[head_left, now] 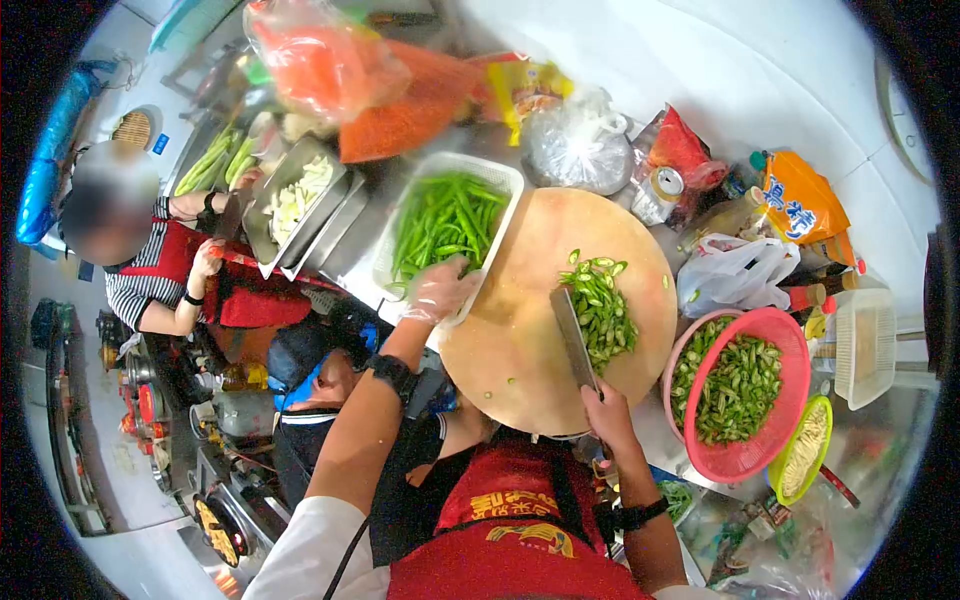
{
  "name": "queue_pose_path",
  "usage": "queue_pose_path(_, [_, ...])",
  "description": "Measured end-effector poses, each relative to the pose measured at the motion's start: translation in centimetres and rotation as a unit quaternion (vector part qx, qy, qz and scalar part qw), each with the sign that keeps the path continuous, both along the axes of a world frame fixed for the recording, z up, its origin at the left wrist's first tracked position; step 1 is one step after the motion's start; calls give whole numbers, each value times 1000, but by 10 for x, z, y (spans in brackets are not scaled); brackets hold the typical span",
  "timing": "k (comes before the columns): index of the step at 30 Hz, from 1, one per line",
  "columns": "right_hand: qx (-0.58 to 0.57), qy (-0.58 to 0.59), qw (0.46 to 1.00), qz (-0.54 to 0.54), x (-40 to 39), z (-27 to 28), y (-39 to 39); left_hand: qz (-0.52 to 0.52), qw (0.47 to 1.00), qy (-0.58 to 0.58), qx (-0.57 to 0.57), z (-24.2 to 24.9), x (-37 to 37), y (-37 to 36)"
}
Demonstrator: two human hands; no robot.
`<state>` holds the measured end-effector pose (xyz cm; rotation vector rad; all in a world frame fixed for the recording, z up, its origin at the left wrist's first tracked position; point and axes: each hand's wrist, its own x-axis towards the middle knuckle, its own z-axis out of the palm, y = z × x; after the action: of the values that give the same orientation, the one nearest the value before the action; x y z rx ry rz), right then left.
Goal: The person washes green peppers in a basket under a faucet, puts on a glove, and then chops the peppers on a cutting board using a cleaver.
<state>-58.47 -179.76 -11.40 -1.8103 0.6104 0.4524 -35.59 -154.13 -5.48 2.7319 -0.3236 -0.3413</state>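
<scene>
My left hand (443,290), in a clear plastic glove, reaches over the near rim of a white basket (512,180). Its fingers are curled down onto the long green peppers (455,215) inside, with the tips partly hidden. In my right hand (608,415) is the handle of a cleaver (574,335). The blade stands on edge on a round wooden cutting board (520,330), along the left side of a heap of sliced green peppers (607,315). A few stray bits lie elsewhere on the board.
Right of the board, a pink basket (797,345) holds more sliced peppers, beside a yellow-green basket (822,415) of pale strips. Bags line the wall, including a white plastic bag (580,140). At left, a co-worker (180,260) stands by metal trays (330,215); another person (310,390) is nearer.
</scene>
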Motion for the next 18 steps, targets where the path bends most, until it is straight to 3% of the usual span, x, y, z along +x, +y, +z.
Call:
queue_pose_path(2, [-7,-4,1000,3,-2,-5,0,29,998,46,-14,-19,13,-3])
queue_pose_path(4, [-8,-12,1000,-7,-3,-10,0,34,996,68,-50,-5,18,-8])
queue_pose_path(6, [-15,-36,999,-6,-6,-26,3,17,987,159,-3,11,25,-7])
queue_pose_path(8, [-18,-62,998,-7,-9,-36,2,0,990,143,-21,2,24,9])
queue_pose_path(10, [-2,-44,998,-37,-7,-23,9,16,992,62,-111,17,13,18])
queue_pose_path(11, [-2,-45,998,-37,-7,-22,9,19,983,76,-166,-6,17,35])
queue_pose_path(12, [-4,-42,999,-32,-6,-21,10,20,983,75,-166,0,10,35])
queue_pose_path(14, [-7,-39,999,-26,-3,-13,11,114,916,96,-373,32,-7,27])
queue_pose_path(16, [-47,31,998,8,2,8,11,123,933,113,-319,56,-17,20])
queue_pose_path(18, [-65,-14,998,14,-1,-3,12,187,793,162,-557,52,-40,18])
